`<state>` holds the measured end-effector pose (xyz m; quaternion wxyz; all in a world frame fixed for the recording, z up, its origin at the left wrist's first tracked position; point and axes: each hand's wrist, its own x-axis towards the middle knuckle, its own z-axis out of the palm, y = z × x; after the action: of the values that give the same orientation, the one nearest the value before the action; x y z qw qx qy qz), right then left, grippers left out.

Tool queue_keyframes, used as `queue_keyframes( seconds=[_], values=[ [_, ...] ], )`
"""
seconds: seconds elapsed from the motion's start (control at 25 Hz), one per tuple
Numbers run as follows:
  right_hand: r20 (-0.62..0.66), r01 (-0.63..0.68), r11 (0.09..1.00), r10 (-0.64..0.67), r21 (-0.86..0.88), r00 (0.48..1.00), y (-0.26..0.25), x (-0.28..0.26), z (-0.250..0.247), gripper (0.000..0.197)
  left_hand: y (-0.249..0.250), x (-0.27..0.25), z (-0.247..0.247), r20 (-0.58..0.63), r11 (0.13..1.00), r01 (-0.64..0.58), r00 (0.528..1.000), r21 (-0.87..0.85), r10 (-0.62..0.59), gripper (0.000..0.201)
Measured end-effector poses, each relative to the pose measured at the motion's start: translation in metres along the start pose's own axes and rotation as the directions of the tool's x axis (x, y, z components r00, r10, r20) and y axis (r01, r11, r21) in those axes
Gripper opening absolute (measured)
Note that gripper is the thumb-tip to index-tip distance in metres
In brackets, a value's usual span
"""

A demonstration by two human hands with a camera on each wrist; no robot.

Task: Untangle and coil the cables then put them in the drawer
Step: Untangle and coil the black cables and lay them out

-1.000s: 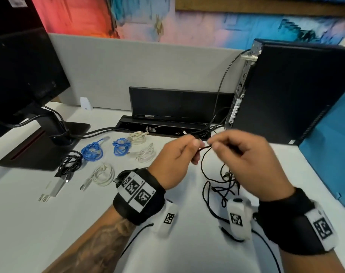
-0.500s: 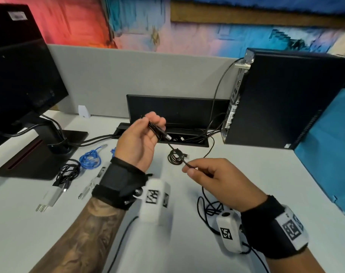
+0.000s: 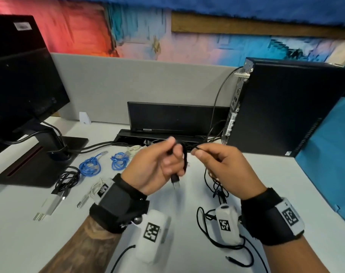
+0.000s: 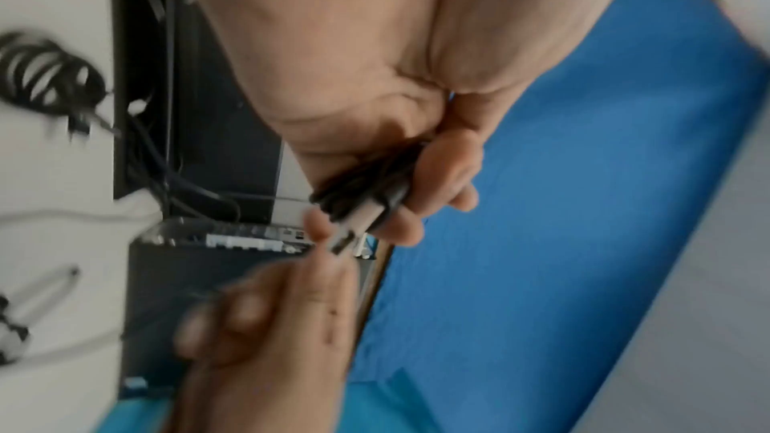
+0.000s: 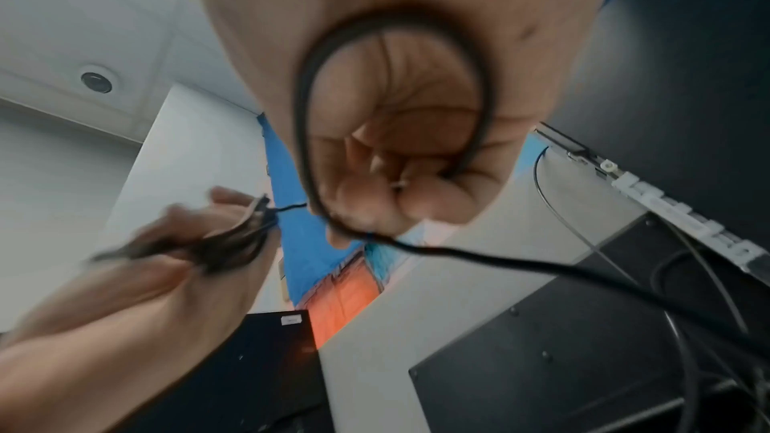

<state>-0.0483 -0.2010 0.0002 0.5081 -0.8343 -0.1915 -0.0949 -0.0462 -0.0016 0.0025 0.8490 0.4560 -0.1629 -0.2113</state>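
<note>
My left hand (image 3: 167, 160) grips a small bundle of loops of a thin black cable (image 3: 184, 156) above the white desk; its USB plug (image 3: 175, 182) hangs below the fist. The left wrist view shows the looped cable (image 4: 366, 196) clamped between thumb and fingers. Close to the right, my right hand (image 3: 209, 156) pinches the same cable (image 5: 458, 254), which loops across the palm and trails down to a loose black tangle (image 3: 217, 188) on the desk. No drawer is in view.
Coiled cables lie at the left: two blue (image 3: 89, 166), one black (image 3: 68, 180), white ones (image 3: 94, 191) and a white charger (image 3: 49, 205). A monitor stand (image 3: 39, 160), a black dock (image 3: 167, 123) and a computer tower (image 3: 286, 111) stand behind the hands.
My left hand came down from its raised spot and my right hand rose to meet it, laying another loop into the left hand's bundle. The view tilted upward.
</note>
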Motion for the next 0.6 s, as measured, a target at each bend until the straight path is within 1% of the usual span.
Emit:
queue_keyframes(
  seconds=[0.04,0.08,0.12,0.16,0.2,0.28,0.32,0.36,0.4,0.44,0.48,0.52,0.56,0.6],
  values=[
    [0.056,-0.054,0.998,0.052,0.034,0.997,0.002,-0.004,0.004,0.019,0.007,0.000,-0.001,-0.024,0.983,-0.035,0.999,-0.180,0.031,0.033],
    [0.108,-0.093,0.995,0.090,0.026,0.990,0.004,-0.007,0.009,0.022,0.014,0.001,-0.005,-0.081,0.948,-0.113,0.992,-0.297,0.093,0.031],
    [0.153,-0.107,0.994,0.109,-0.023,0.982,0.005,-0.011,0.013,0.024,0.019,0.004,-0.011,-0.156,0.912,-0.207,0.975,-0.354,0.161,0.030],
    [0.184,-0.105,0.991,0.118,-0.077,0.976,0.006,-0.015,0.016,0.025,0.023,0.008,-0.019,-0.234,0.885,-0.291,0.948,-0.363,0.215,0.029],
    [0.203,-0.099,0.989,0.120,-0.109,0.972,0.005,-0.018,0.018,0.025,0.025,0.012,-0.025,-0.312,0.873,-0.354,0.916,-0.334,0.252,0.028],
    [0.238,-0.071,0.991,0.097,-0.117,0.967,-0.001,-0.024,0.018,0.024,0.020,0.019,-0.035,-0.449,0.883,-0.431,0.837,-0.186,0.314,0.026],
    [0.255,-0.037,0.993,0.066,-0.116,0.965,-0.006,-0.025,0.016,0.024,0.013,0.021,-0.040,-0.492,0.893,-0.446,0.792,-0.060,0.362,0.025],
    [0.252,0.004,0.993,0.027,-0.121,0.967,-0.010,-0.027,0.014,0.022,0.007,0.022,-0.041,-0.501,0.894,-0.436,0.753,0.107,0.427,0.026],
    [0.221,0.027,0.994,-0.003,-0.106,0.975,-0.014,-0.026,0.012,0.019,0.000,0.023,-0.042,-0.466,0.861,-0.396,0.725,0.320,0.507,0.030],
    [0.170,0.014,0.999,-0.009,-0.029,0.985,-0.017,-0.024,0.011,0.016,-0.006,0.022,-0.040,-0.379,0.776,-0.338,0.724,0.533,0.576,0.031],
    [0.116,-0.034,0.992,0.020,0.120,0.993,-0.020,-0.022,0.009,0.016,-0.013,0.020,-0.037,-0.268,0.656,-0.281,0.748,0.701,0.607,0.029],
    [0.077,-0.092,0.952,0.073,0.290,0.994,-0.023,-0.019,0.006,0.017,-0.018,0.018,-0.033,-0.163,0.546,-0.240,0.792,0.803,0.588,0.024],
    [0.039,-0.124,0.901,0.119,0.415,0.992,-0.025,-0.015,0.004,0.018,-0.023,0.016,-0.028,-0.073,0.466,-0.213,0.850,0.859,0.522,0.021],
    [-0.015,-0.115,0.883,0.137,0.454,0.990,-0.026,-0.012,0.001,0.019,-0.026,0.013,-0.023,-0.011,0.423,-0.189,0.904,0.886,0.428,0.026]
  ],
)
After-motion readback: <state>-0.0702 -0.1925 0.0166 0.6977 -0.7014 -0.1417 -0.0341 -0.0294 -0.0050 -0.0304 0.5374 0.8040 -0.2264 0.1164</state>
